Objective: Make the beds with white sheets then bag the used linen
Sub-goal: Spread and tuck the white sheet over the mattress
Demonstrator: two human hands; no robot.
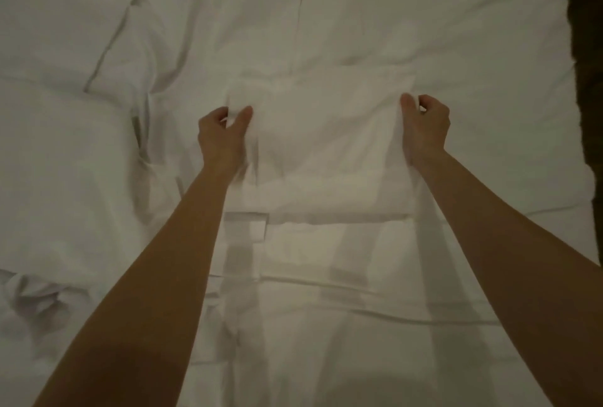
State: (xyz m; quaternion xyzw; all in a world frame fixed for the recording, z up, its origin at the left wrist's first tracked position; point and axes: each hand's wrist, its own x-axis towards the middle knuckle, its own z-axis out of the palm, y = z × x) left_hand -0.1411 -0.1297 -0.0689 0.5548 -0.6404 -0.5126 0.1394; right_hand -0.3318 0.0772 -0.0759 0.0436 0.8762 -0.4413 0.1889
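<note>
Left hand (225, 132) and right hand (424, 127) each pinch a side of a folded white sheet (323, 145), each grip closed on cloth, held between them above the bed (456, 47) (rumpled linen (65, 162) left). Bed-making looks under way; bagging remains.

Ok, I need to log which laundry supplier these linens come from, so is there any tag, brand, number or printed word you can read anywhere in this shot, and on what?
None: no readable text in this view.
The folded white cloth that the left hand and the right hand pinch at its sides shows no tag or print.
The white sheets on the bed are plain; the frame is dim and soft.
</note>
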